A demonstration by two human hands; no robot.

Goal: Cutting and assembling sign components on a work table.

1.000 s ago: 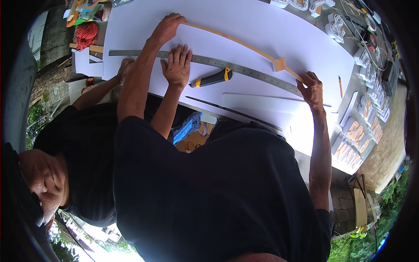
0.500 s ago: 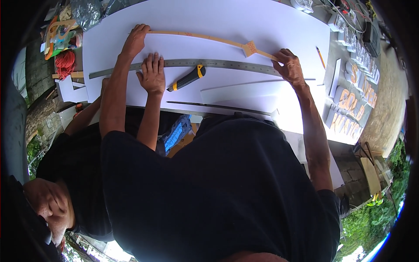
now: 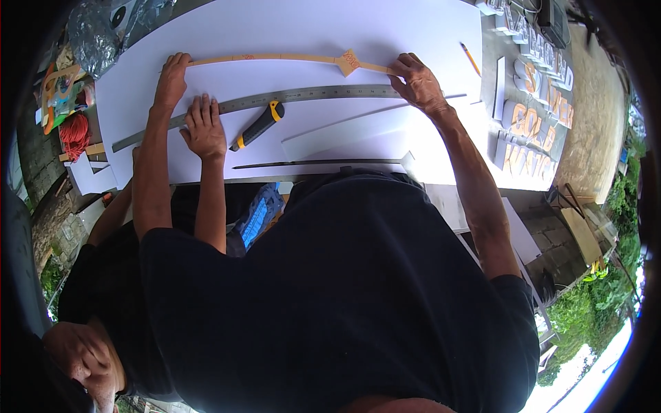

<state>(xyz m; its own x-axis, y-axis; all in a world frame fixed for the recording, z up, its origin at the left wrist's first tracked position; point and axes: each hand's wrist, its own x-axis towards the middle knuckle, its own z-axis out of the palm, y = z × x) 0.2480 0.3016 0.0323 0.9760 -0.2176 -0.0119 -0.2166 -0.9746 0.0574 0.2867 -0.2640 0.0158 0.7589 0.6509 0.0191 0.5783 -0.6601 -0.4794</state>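
Note:
My left hand (image 3: 173, 79) is closed on the left end of a thin tan wooden strip (image 3: 296, 57), with a diamond-shaped piece (image 3: 350, 63) near its right end. My right hand (image 3: 417, 85) grips that right end with bent fingers. Below the strip lies a long steel ruler (image 3: 316, 93) on the white sheet (image 3: 290, 27). A co-worker's hand (image 3: 204, 129) rests flat on the ruler's near edge, fingers apart, just right of my left forearm. A black-and-yellow utility knife (image 3: 256, 126) lies beside it.
A pencil (image 3: 470, 58) lies at the right, beside rows of cut-out letters (image 3: 528, 120) and a black device (image 3: 553, 20). At left are red cord (image 3: 74, 135), clear plastic (image 3: 94, 43) and white offcuts (image 3: 89, 175). The co-worker (image 3: 96, 289) stands close at my left.
The whole view has turned, so the sheet and the things on it appear further left and more level. Both my hands stay on the strip's ends; the co-worker's hand remains on the ruler.

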